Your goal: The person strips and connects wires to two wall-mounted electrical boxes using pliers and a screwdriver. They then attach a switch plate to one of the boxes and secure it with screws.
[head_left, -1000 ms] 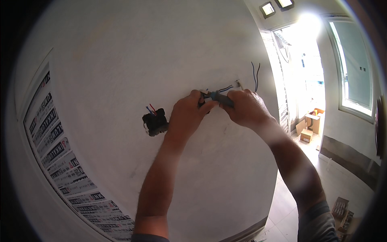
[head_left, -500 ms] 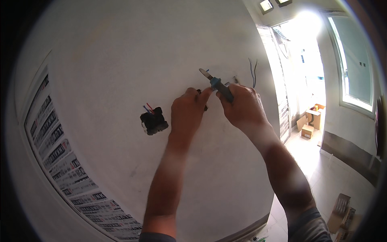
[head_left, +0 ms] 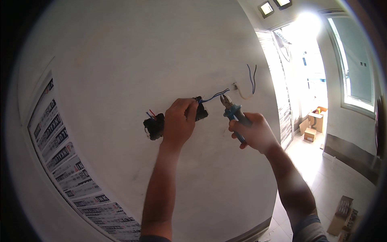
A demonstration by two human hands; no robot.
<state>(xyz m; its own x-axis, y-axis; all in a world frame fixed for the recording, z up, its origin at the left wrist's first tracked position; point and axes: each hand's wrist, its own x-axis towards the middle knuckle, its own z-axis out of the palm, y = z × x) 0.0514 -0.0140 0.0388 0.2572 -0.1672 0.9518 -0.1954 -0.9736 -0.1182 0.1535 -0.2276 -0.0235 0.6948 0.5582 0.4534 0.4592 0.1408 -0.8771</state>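
My right hand [head_left: 254, 131] is wrapped round the blue-grey handles of a pair of pliers [head_left: 232, 111]. The jaws point up, just below the free ends of some blue wires [head_left: 213, 96]. These wires stick out to the right from a black wall box [head_left: 200, 111] sunk in the wall. At that box, my left hand [head_left: 179, 121] pinches the base of the blue wires and covers part of the opening. Left of this hand sits a second black wall box [head_left: 153, 128], with short red and blue wire ends coming out.
A pale cable [head_left: 243, 96] with two split ends leaves a small wall hole at right. The light wall [head_left: 121, 72] fills the middle. Tape-covered frame [head_left: 64, 153] runs down the left. Beyond a bright doorway stand cardboard boxes [head_left: 316, 121]; another carton [head_left: 340, 213] lies lower right.
My right hand has moved down and right, turning the pliers so their jaws show apart from the wires. My left hand has shifted slightly left and lower, and the blue wires are now visible.
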